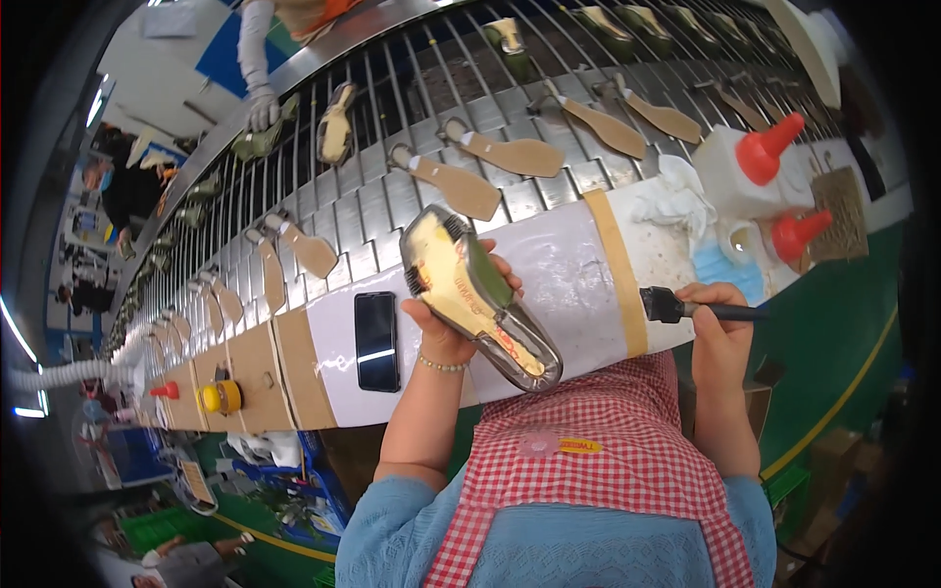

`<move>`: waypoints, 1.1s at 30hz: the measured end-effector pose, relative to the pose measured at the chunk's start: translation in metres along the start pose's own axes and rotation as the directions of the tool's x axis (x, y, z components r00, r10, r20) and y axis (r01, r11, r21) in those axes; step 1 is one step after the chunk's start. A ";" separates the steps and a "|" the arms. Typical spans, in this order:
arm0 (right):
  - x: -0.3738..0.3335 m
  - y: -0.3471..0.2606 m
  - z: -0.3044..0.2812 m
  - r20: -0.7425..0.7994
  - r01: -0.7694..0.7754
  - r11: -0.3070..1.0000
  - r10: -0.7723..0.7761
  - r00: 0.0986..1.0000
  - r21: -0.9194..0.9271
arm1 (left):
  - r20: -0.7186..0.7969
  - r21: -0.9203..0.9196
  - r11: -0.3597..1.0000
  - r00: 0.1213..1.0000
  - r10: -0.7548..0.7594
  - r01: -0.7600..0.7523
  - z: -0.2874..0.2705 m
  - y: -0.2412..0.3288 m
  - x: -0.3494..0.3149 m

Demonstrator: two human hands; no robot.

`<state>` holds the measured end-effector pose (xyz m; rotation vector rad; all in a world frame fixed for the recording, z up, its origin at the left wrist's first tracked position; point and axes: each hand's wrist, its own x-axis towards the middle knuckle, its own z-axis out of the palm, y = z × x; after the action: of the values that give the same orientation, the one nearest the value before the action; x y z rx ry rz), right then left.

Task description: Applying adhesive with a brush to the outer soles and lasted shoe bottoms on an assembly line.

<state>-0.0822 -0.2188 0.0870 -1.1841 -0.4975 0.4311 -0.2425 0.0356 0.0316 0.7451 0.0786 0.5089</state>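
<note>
My left hand (446,333) is closed round a shoe upper on its last (469,294), held tilted above the work table with its underside facing up. That underside is pale yellow, and the dark green upper wraps its edges. My right hand (720,318) grips a black-handled brush (667,305), its dark wide head pointing left towards the shoe but apart from it. Brush and shoe are separated by a strip of tan tape (618,265) on the table. A black phone (376,341) lies flat to the left of my left hand.
Beyond the table runs a metal conveyor (382,225) bearing tan insoles (515,155) and green uppers (338,122). White bottles with red caps (755,171) stand at right beside a crumpled white cloth (676,196). A yellow container (221,396) sits at left. Across the conveyor, another person's gloved hand (263,108) touches an upper.
</note>
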 end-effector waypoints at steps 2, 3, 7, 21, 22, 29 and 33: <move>0.001 0.002 0.003 0.025 0.003 1.000 -0.002 1.000 -0.009 | 0.066 0.001 1.000 0.998 -0.008 0.008 0.001 0.010 0.002; 0.003 0.002 0.005 0.027 0.011 1.000 -0.010 1.000 -0.018 | 0.132 -0.006 1.000 0.991 -0.022 0.023 -0.001 0.015 0.004; 0.008 0.002 0.012 0.045 -0.016 1.000 0.017 0.999 -0.015 | 0.203 -0.044 0.998 0.979 -0.029 0.039 -0.006 0.023 0.008; 0.020 0.012 0.026 0.030 -0.051 0.998 0.052 0.998 -0.032 | 0.133 -0.160 0.972 0.980 -0.150 0.171 -0.025 0.037 0.022; 0.021 0.014 0.028 0.035 -0.047 0.998 0.048 0.998 -0.029 | 0.134 -0.156 0.974 0.980 -0.145 0.165 -0.029 0.040 0.024; 0.039 0.027 0.041 0.003 -0.081 0.997 0.081 0.997 -0.020 | 0.103 -0.143 0.971 0.979 -0.175 0.189 -0.044 0.064 0.044; 0.050 0.034 0.051 -0.004 -0.081 0.997 0.081 0.997 -0.002 | 0.115 -0.110 0.978 0.980 -0.164 0.176 -0.052 0.082 0.061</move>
<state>-0.0729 -0.1414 0.0767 -1.2097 -0.4479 0.4976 -0.2355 0.1479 0.0545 0.6396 0.0132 0.3073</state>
